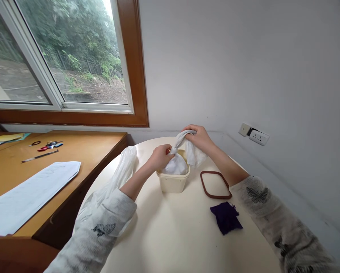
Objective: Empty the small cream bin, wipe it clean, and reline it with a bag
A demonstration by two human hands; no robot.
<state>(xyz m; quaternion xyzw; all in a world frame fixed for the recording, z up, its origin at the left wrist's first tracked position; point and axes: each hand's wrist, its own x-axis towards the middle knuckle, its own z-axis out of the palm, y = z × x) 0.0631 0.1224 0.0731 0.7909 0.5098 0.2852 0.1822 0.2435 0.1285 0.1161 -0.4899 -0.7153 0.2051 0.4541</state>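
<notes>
A white plastic bag (176,165), bulging at the bottom and twisted at its neck, sits in a cream plastic bin (173,183). At the base of the twist, my left hand (161,156) pinches the bag near its knot-like gather. My right hand (198,137) grips the twisted upper part, whose loose end hangs over the bin's right side. What the bag contains is hidden. Right of the bin lies a brown rounded-square frame (216,197). Below it is a dark purple cloth pouch (226,218).
Another crumpled white plastic bag (121,170) lies along the round table's (170,235) left side, partly under my left arm. A wooden desk (96,142) at left bears papers (42,189), a pen (39,156) and keys (51,145). A wall with a socket (259,137) stands behind.
</notes>
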